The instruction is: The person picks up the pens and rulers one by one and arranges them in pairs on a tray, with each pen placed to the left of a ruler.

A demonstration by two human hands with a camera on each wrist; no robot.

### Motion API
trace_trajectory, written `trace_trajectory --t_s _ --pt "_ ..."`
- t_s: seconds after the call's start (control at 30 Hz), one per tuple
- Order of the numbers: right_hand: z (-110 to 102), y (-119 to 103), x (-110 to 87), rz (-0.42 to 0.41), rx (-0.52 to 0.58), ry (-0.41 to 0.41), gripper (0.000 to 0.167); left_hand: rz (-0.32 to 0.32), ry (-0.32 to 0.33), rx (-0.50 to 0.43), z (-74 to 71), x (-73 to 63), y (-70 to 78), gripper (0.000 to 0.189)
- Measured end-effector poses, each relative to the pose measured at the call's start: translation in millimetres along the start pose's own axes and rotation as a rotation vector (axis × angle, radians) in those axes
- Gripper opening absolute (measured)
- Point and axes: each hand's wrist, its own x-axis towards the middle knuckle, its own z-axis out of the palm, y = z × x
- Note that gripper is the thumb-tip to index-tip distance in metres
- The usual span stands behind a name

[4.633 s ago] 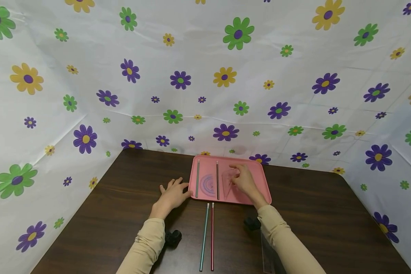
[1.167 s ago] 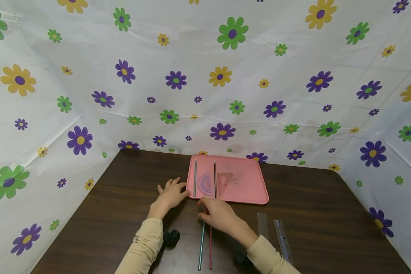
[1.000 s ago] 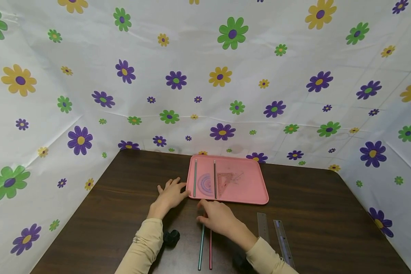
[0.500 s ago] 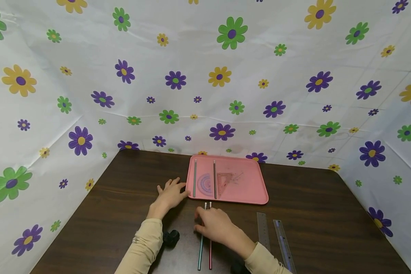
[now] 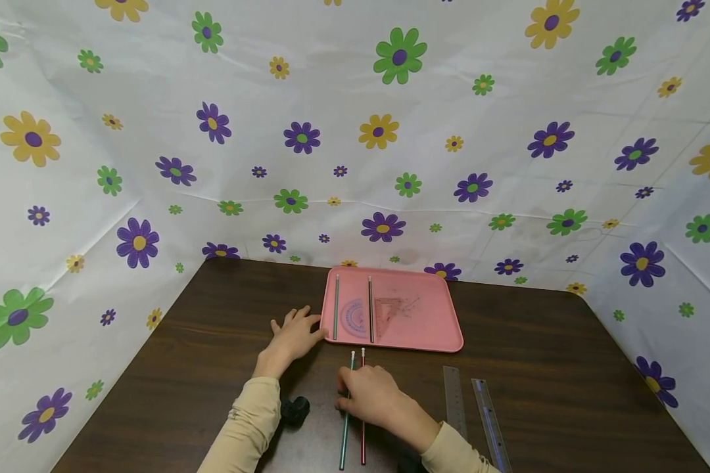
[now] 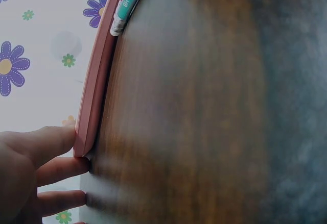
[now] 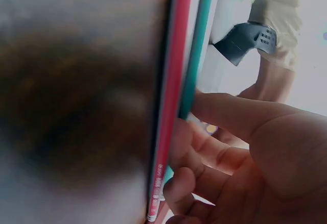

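Observation:
My right hand is over two pencils lying side by side in front of the pink tray. Its thumb and index finger pinch the teal pencil, one on each side of the shaft in the right wrist view. Close beside it lies the red pencil, eraser end toward the tray. My left hand rests at the tray's near left corner, fingers spread, thumb against the rim. Inside the tray are a green pencil, a clear protractor, a dark pencil and a clear set square.
Two rulers, one clear and one shinier, lie on the dark wooden table right of my right forearm. A black wrist camera sits by my left sleeve. Flowered cloth rises behind the table.
The right hand set the set square down in the tray, came to the pencils, slid nearer along them and took hold of the teal one. The left hand stayed at the tray corner.

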Motion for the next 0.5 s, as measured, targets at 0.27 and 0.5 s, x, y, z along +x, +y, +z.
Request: trace_trajectory --t_s 0.27,0.5 --pt "5.9 0.3 0.3 0.006 0.022 0.007 0.022 -0.002 0.005 -0.003 1.7 0.6 -1.2 0.050" --pt "6.7 0.3 1.2 0.021 0.101 -0.004 0.021 0.002 0.008 -0.006 2.2 0.4 -1.7 0.050"
